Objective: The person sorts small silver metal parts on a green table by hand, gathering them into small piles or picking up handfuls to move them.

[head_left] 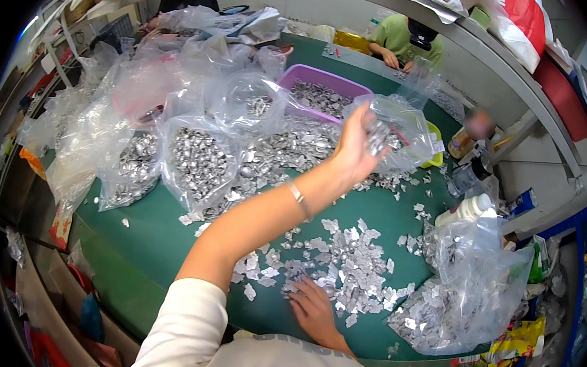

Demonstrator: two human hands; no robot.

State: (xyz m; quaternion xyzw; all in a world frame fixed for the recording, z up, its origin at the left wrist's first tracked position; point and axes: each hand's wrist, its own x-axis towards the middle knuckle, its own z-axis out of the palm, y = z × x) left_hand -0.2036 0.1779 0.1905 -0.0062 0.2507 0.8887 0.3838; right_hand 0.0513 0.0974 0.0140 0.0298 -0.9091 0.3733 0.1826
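My left arm reaches across to the right, and my left hand (358, 147) is raised, its fingers curled round a handful of small silver pieces (377, 137). It is over the mouth of a clear plastic bag (407, 133). Low on the green table (154, 250), my right hand (312, 311) lies with fingers stretched out at the near left side of a spread of flat, leaf-like silver pieces (359, 268). Its fingertips touch a few pieces and are slightly blurred. Behind my left forearm is a larger heap of silver pieces (284, 150).
Clear bags of silver pieces (198, 156) stand at the left; another bag (454, 302) sits at the near right. A purple tub (289, 80) and a yellow-green basket (437, 146) lie beyond. A white bottle (471, 207) is at the right edge. A person in green (395, 34) works across the table.
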